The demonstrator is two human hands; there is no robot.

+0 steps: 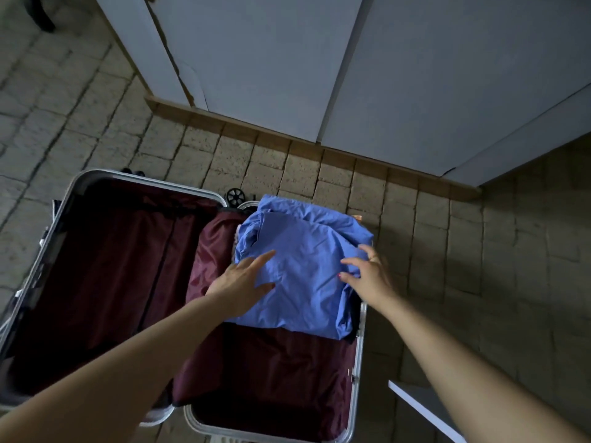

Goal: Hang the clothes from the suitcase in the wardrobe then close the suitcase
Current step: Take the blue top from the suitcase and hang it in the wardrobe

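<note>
your left hand lies with straight fingers on the left edge of the folded blue garment, and your right hand comes to its right edge with spread, loosely bent fingers; neither hand grips the cloth yet, as far as i can see. the garment sits in the far part of the right half of the open suitcase, on top of something else that shows only a little at its far edge.

to lift it well, i think you should slide the fingers of both hands under the two sides and raise the whole fold together, so it does not open and drag over the metal rim. take only the top piece if you can.

the suitcase lies open on a floor of rough stone tiles. its left half shows only dark red lining. just beyond stand the white wardrobe doors, which look shut. a white edge shows near, at the right.
</note>
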